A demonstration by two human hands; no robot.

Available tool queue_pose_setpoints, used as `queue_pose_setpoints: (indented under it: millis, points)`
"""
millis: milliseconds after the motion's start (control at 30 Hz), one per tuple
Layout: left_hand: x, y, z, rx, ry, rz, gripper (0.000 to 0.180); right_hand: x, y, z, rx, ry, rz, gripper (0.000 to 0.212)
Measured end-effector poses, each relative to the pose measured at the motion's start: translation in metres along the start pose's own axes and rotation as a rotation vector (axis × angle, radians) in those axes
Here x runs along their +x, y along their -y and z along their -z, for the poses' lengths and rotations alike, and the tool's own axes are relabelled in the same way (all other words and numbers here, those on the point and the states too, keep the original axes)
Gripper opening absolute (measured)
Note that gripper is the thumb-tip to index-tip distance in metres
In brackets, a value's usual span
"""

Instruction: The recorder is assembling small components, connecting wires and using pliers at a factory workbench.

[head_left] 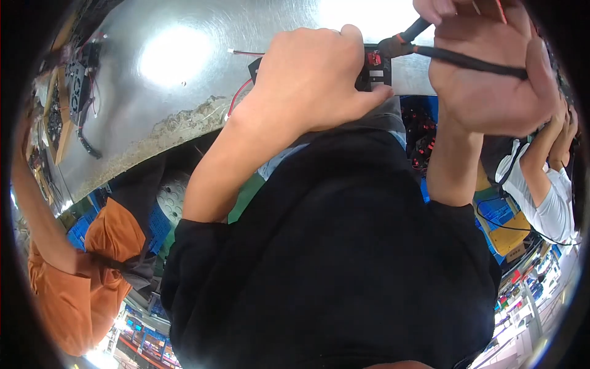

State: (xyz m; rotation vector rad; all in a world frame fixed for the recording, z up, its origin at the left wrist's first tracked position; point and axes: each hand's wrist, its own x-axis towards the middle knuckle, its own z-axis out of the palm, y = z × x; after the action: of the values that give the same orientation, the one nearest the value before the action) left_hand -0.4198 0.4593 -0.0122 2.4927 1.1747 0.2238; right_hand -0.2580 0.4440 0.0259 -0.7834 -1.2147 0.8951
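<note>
My left hand (313, 77) lies over a flat black device (378, 64) at the near edge of the metal table, fingers curled over it and thumb stretched to the right. A red part and a white patch show on the device, while my hand hides most of it. A thin wire with a white connector (232, 51) sticks out on its left, and a red wire (239, 95) hangs below. In my right hand (491, 77) is a pair of black-handled pliers (464, 59), handles spread, the dark head close to the device's right end. Their jaw tips are not clear.
Parts with wires (80, 92) and a cardboard box (58, 117) lie on the table's left. A person in orange (104, 264) is at left, another in white (541, 197) at right. A blue bin with black-and-red parts (421, 138) sits below the table edge.
</note>
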Motion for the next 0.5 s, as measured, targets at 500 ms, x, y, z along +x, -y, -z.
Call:
queue_pose_setpoints:
  millis: [500]
  points:
    - [0.0, 0.001, 0.0, -0.017, 0.023, -0.043, 0.056, -0.002, -0.015, 0.075, 0.256, 0.756, 0.1, 0.046]
